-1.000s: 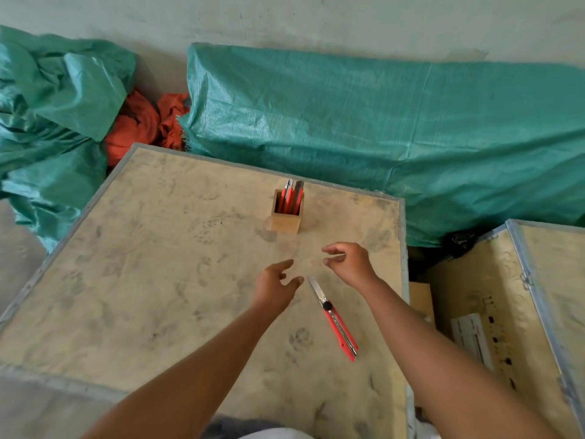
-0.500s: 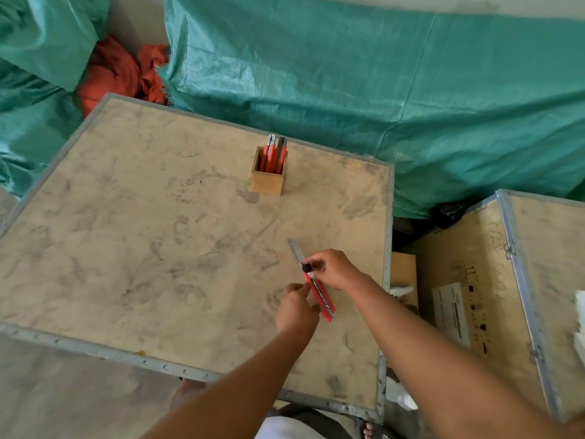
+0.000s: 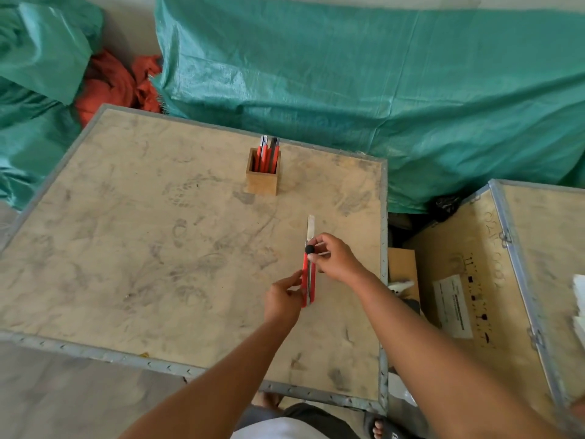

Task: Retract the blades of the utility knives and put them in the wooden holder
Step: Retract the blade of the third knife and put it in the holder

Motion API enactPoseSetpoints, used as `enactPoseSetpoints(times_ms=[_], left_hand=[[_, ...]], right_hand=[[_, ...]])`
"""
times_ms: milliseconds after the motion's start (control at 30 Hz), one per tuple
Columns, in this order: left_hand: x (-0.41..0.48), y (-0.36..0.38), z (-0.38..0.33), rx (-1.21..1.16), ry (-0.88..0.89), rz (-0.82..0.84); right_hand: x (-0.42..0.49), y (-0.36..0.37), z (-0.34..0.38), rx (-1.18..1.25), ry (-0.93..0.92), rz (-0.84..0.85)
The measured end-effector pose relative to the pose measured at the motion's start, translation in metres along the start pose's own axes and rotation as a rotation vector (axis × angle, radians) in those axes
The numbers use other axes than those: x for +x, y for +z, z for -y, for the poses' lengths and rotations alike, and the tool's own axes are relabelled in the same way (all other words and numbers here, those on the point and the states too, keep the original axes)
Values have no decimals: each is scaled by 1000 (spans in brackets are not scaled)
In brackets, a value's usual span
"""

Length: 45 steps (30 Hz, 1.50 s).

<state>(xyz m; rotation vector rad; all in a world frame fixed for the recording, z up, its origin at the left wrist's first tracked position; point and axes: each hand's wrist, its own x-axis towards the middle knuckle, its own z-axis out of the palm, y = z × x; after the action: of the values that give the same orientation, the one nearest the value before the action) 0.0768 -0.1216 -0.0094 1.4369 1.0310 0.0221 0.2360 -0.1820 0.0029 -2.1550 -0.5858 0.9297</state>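
A red utility knife [image 3: 309, 282] is held just above the crate top, pointing away from me, its silver blade extended past the handle. My right hand [image 3: 335, 259] pinches the knife near its black slider knob. My left hand [image 3: 283, 299] grips the rear end of the red handle from the left. The small wooden holder [image 3: 262, 181] stands upright farther back on the crate, with several red knives standing in it.
I work on a plywood crate top with metal edging [image 3: 383, 280]. A second crate [image 3: 493, 280] sits to the right across a gap. Green tarpaulin [image 3: 380, 90] and orange cloth [image 3: 114, 83] lie behind. My sandalled foot [image 3: 380, 427] shows below.
Both hands have taken the knife up from the crate top and turned it from a diagonal to point straight away. The blade is still out. The camera tilted down.
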Motion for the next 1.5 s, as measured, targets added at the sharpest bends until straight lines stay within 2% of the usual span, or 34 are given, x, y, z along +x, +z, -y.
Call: enactPoseSetpoints(times_ms=[133, 333, 500, 733, 967, 1200, 1367, 1500], left_hand=[[0, -31, -21, -114, 31, 35], [2, -80, -57, -183, 134, 26], [3, -115, -92, -300, 193, 16], [8, -160, -126, -471, 254, 54], [11, -180, -138, -551, 269, 99], [17, -182, -143, -574, 249, 122], [19, -182, -148, -560, 252, 120], [19, -180, -153, -546, 263, 144]], right_hand=[[-2, -9, 30, 115, -49, -78], [0, -15, 86, 167, -151, -97], [-2, -15, 133, 57, -235, -12], [-16, -8, 183, 54, -301, 66], [-26, -3, 207, 79, -427, 114], [-20, 2, 209, -14, -444, -46], [-17, 0, 207, 5, -480, 11], [-15, 0, 208, -7, -459, -77]])
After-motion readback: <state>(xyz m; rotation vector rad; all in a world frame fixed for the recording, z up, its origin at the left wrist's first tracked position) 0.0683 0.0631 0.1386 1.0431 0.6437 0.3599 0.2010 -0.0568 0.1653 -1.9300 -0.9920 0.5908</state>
